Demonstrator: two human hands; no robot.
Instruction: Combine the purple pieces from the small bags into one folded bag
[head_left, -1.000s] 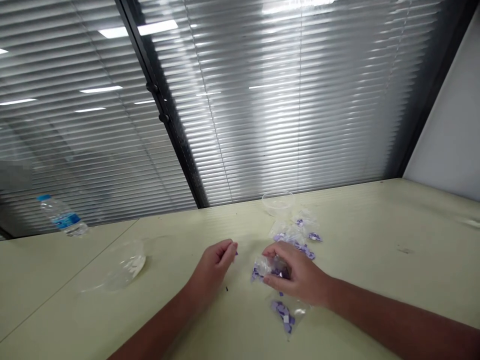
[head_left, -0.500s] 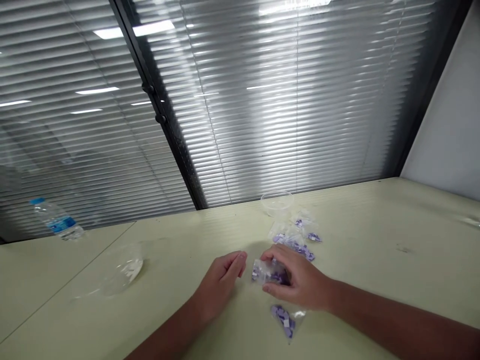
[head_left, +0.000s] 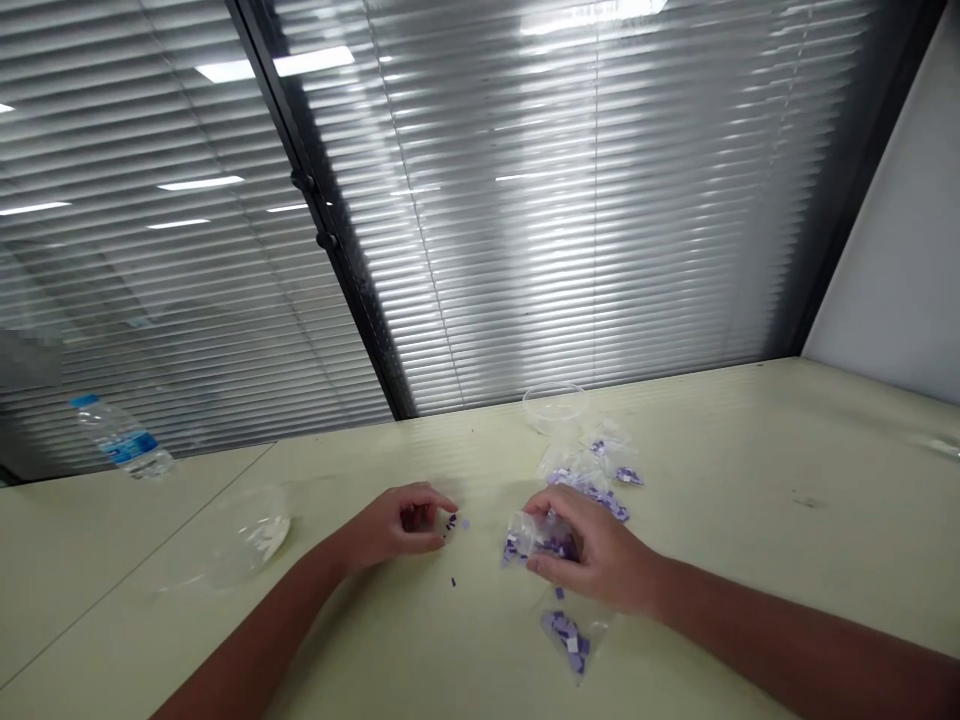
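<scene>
My right hand is closed round a small clear plastic bag with purple pieces inside, tilted with one end toward the left. My left hand is apart from the bag, thumb and fingers spread. A few small purple pieces are just off its fingertips; whether they lie on the table or are falling I cannot tell. One dark piece is below them. Under my right hand, another clear bag of purple pieces lies flat, with a loose piece above it.
Further bags of purple pieces lie beyond my right hand on the pale table. Behind them stands a clear round container. At left are a clear plastic dish and a water bottle. Window blinds rise behind the table.
My left hand has moved left, away from the bag, and its fingers have opened. Small purple pieces now show by its fingertips and near the lower bag. My right hand keeps its hold.
</scene>
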